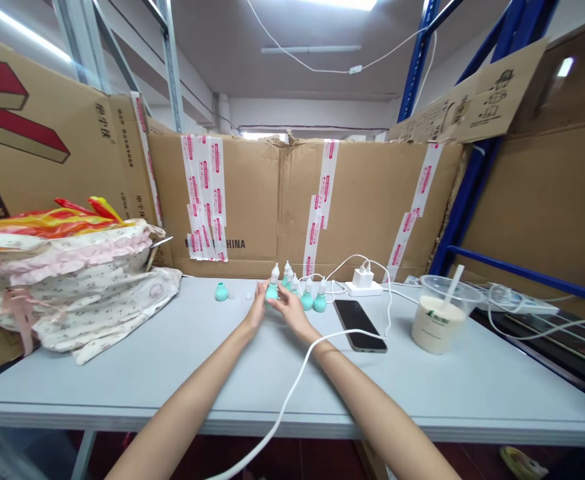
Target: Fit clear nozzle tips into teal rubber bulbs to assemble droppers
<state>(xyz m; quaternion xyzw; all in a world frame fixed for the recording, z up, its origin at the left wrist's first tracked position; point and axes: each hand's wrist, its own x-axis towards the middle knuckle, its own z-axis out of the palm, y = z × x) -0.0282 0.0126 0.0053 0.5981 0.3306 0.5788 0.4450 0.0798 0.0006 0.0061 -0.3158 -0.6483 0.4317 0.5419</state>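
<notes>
Both your hands meet at the middle of the desk (182, 373), toward its far side. The fingers of your left hand (257, 308) grasp the left side of a teal bottle (271, 292); those of your right hand (293, 313) grasp its right side, low on the body. The bottle is roughly upright, its clear nozzle (275, 272) on top; whether the nozzle is fully seated, you cannot tell from this view.

Done, as far as is shown: just to the right and behind, at least four more bottles (319, 302) stand with nozzles on, some partly hidden by your hands. Left, by judgement: one bare bulb (221, 292) stands to the left with no nozzle, and two small clear pieces (249, 295) lie between it and your left hand, too small to identify. The work therefore appears to be well advanced, with the bare bulb the one visible unfinished body.

To the right of the standing group, note the phone (360, 325) and, farther right, the cup (438, 325).
</notes>
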